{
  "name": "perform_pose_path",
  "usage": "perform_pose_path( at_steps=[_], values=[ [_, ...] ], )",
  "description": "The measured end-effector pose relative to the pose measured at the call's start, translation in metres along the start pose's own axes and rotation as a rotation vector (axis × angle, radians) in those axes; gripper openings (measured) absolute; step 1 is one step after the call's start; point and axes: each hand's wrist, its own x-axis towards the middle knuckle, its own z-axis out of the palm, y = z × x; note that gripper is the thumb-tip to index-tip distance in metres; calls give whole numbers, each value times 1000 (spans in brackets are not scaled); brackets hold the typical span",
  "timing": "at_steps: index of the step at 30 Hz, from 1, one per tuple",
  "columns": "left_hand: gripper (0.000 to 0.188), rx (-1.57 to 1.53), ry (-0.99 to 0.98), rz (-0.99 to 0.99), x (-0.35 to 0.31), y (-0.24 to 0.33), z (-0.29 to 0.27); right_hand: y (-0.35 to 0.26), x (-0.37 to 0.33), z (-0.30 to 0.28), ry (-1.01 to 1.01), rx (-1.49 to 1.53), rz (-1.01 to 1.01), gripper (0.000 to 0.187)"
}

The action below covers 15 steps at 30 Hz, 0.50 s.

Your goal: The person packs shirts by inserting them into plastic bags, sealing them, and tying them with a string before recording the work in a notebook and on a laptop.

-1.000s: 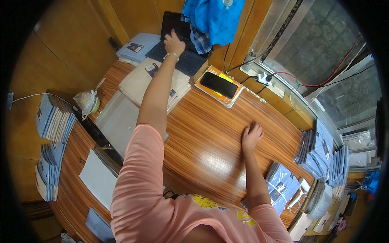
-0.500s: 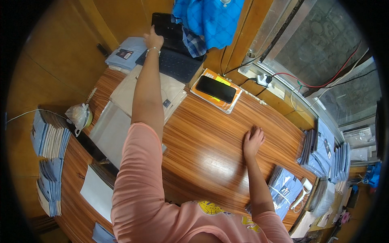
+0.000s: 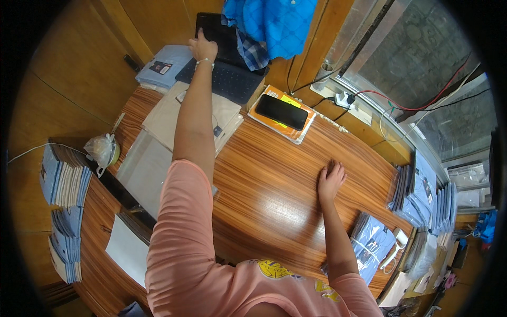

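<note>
My left hand (image 3: 204,48) reaches far forward to the left part of a dark screen (image 3: 223,45) that leans upright behind a dark keyboard (image 3: 224,79). Its index finger stretches out at the screen; whether the fingertip touches cannot be made out. No object is held there, and the other fingers are partly bent. On the striped wooden table (image 3: 269,174), to the right, rests my right hand (image 3: 331,179) with fingers slightly apart and nothing in it. A black phone (image 3: 282,112) lies on an orange-and-white booklet (image 3: 266,121) between the two hands.
Folded blue shirts (image 3: 165,67) lie left of the keyboard, beige packaged garments (image 3: 153,119) under my left arm. Blue checked cloth (image 3: 269,24) hangs over the screen's right side. Wrapped shirts (image 3: 372,240) and a white handheld device (image 3: 396,245) are by my right forearm. Cables run along the window.
My left hand has shifted slightly to the right along the screen, its index finger still extended. The right hand stays in place on the table. The whole view has tilted a little.
</note>
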Motion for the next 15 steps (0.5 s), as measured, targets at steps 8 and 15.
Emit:
perform_pose_path(
  at_steps=[8, 15],
  values=[
    [80, -335, 58, -68, -19, 21, -18, 2, -2, 1, -3, -11, 11, 42],
    [79, -694, 96, 125, -130, 81, -68, 3, -2, -4, -16, -58, 10, 41]
  ],
)
